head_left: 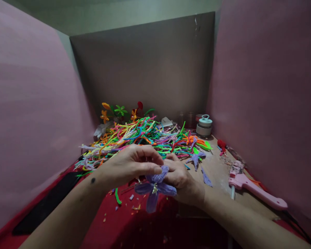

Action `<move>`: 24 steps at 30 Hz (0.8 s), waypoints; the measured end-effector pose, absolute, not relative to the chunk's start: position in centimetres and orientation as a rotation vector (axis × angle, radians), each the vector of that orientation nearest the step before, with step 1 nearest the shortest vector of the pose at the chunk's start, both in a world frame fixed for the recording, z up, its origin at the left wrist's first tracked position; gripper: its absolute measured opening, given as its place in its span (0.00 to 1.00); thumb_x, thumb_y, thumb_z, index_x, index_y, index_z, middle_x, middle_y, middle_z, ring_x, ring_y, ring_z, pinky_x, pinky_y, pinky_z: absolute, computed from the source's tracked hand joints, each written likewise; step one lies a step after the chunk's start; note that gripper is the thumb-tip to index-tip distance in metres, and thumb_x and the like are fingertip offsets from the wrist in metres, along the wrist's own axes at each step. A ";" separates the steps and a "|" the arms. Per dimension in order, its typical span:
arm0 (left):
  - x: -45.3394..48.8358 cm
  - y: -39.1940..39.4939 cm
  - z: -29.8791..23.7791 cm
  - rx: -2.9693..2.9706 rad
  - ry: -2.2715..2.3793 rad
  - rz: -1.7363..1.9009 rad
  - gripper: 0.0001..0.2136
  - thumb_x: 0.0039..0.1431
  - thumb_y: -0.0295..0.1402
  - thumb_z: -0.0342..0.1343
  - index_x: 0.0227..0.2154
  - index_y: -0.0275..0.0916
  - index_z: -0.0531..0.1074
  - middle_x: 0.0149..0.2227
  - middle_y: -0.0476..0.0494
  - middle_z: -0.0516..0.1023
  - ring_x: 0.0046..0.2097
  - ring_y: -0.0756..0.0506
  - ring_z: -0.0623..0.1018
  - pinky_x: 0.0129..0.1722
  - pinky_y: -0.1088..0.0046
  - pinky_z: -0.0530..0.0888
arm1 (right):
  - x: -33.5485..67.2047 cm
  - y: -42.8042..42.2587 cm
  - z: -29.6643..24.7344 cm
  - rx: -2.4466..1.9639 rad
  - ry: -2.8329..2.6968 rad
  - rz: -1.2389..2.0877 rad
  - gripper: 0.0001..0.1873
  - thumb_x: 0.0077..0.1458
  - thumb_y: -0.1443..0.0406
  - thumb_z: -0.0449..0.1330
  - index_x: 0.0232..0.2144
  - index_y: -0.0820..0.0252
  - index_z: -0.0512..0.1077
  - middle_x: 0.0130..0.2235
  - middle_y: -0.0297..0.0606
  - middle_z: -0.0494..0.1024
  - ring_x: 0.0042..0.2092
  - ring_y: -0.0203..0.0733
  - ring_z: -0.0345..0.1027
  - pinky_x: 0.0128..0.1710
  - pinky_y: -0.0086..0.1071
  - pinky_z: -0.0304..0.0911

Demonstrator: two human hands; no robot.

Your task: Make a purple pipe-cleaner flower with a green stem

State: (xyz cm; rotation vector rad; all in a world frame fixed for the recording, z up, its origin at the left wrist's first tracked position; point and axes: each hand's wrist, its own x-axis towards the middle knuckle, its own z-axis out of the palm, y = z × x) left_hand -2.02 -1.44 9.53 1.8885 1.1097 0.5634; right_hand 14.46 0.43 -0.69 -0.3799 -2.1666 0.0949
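A purple pipe-cleaner flower (pixel 151 203) with a pale yellow-white centre faces me, held between both hands low in front of the heap. My left hand (pixel 134 159) pinches its upper petal between thumb and fingers. My right hand (pixel 180 177) is closed behind the petals on the right side; what its fingers grip at the back is hidden, though a thin stem or wire sticks out to the left. Beyond the hands lies a big tangle of coloured pipe cleaners (pixel 142 133). Another purple flower (pixel 196 158) and a loose purple petal (pixel 206 177) rest right of my right hand.
A pink glue gun (pixel 259 192) lies at the right, its cord near the wall. Behind it are a red pipe-cleaner bundle (pixel 222 145) and a lidded jar (pixel 204 126). Finished flowers (pixel 121 110) stand at the back. A black flat object (pixel 49 200) lies left; scraps dot the red cloth (pixel 106 228).
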 end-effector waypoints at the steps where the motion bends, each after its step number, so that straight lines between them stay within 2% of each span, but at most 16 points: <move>1: -1.8 -1.4 9.8 1.937 1.111 0.499 0.04 0.47 0.32 0.58 0.27 0.38 0.74 0.24 0.50 0.69 0.26 0.52 0.66 0.23 0.79 0.62 | 14.5 0.4 -0.7 -0.379 -2.177 0.106 0.07 0.53 0.66 0.56 0.24 0.58 0.70 0.27 0.33 0.73 0.32 0.36 0.65 0.37 0.36 0.51; 6: -1.5 -0.8 9.9 1.961 1.126 0.261 0.07 0.44 0.34 0.60 0.21 0.36 0.70 0.18 0.54 0.61 0.22 0.54 0.60 0.19 0.78 0.55 | 14.5 0.2 -0.4 -0.356 -2.204 0.248 0.08 0.54 0.65 0.55 0.23 0.58 0.69 0.29 0.31 0.73 0.32 0.34 0.64 0.39 0.36 0.51; 9: -1.4 -0.5 9.3 1.890 1.157 0.288 0.08 0.44 0.35 0.59 0.19 0.36 0.68 0.16 0.55 0.58 0.20 0.54 0.58 0.18 0.78 0.52 | 14.5 0.3 -0.4 -0.355 -2.194 0.241 0.09 0.53 0.65 0.55 0.22 0.59 0.69 0.27 0.32 0.72 0.32 0.35 0.63 0.40 0.36 0.50; 18: -0.5 -0.5 7.4 1.535 1.277 0.607 0.11 0.39 0.36 0.62 0.18 0.35 0.68 0.15 0.55 0.61 0.18 0.55 0.58 0.19 0.77 0.53 | 14.5 1.1 -1.4 -0.414 -2.112 -0.005 0.14 0.50 0.69 0.52 0.15 0.62 0.64 0.23 0.33 0.66 0.28 0.33 0.58 0.37 0.36 0.50; 24: -0.6 -0.4 6.5 1.563 1.297 0.669 0.09 0.39 0.34 0.61 0.16 0.35 0.68 0.14 0.55 0.61 0.18 0.55 0.58 0.19 0.77 0.53 | 14.3 1.2 -1.9 -0.412 -2.095 -0.114 0.11 0.51 0.68 0.53 0.18 0.61 0.67 0.24 0.33 0.67 0.27 0.33 0.56 0.36 0.36 0.49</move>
